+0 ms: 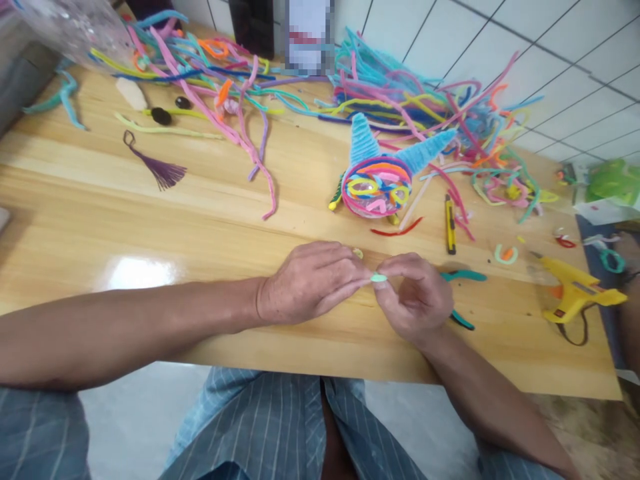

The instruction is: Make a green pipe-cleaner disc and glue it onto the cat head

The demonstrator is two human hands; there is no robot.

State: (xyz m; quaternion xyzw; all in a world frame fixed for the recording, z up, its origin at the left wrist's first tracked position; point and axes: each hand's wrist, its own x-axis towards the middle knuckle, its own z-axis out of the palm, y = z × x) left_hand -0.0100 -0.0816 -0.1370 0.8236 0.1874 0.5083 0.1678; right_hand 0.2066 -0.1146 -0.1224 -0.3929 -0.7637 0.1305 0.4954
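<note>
Your left hand (317, 280) and right hand (419, 293) pinch a small pale-green piece (379, 278) between them. Beyond them, a blue-horned figure (377, 189) rests on the tabletop (210, 230); a teal-handled tool (466, 274) lies beside your right hand.

The green piece (379, 277) is partly covered by the left hand (317, 279) and the right hand (417, 297) — its full shape cannot be made out. The head of the teal tool (467, 274) is hidden by the right hand. The panel (309, 37) is blurred by pixels, and the bag (75, 28) is cut off by the top edge.
</note>
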